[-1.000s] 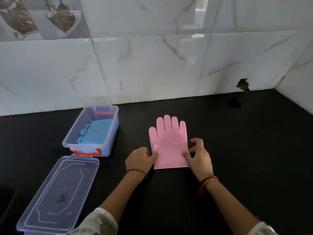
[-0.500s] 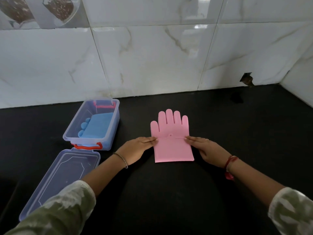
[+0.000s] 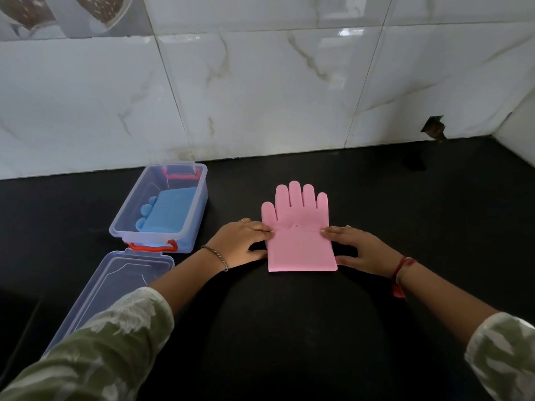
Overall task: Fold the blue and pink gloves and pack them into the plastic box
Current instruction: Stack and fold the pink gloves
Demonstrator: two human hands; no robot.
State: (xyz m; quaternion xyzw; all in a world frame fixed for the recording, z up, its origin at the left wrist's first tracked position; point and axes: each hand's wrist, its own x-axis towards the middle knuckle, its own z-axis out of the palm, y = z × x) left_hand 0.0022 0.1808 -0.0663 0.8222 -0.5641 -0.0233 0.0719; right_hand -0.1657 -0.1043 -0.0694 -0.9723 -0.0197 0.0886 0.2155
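At the left, the plastic box [image 3: 189, 227] is holding the blue glove [image 3: 169, 217]. Your left hand [image 3: 240, 241], fingers straight, is pressing the left edge of the pink glove [image 3: 301, 247], which is lying on the counter [image 3: 434, 215]; your right hand [image 3: 363, 247], fingers flat too, is pressing its right edge.

Light soft and diffuse, moderate level; source out of view. Marble wall tiles [image 3: 260, 91] bright, with a small glare patch on the upper right tile. Black worktop [image 3: 434, 221] dim and underexposed. A large rounded darker patch covers its near part, possibly the wearer's shadow. Small dark shadows under the left hand [image 3: 240, 241] and right hand [image 3: 362, 248]. Centre sharp; sleeves [image 3: 101, 351] at the bottom corners soft. Wide-angle bowing: tile joints lean outward, the worktop's back edge curves.
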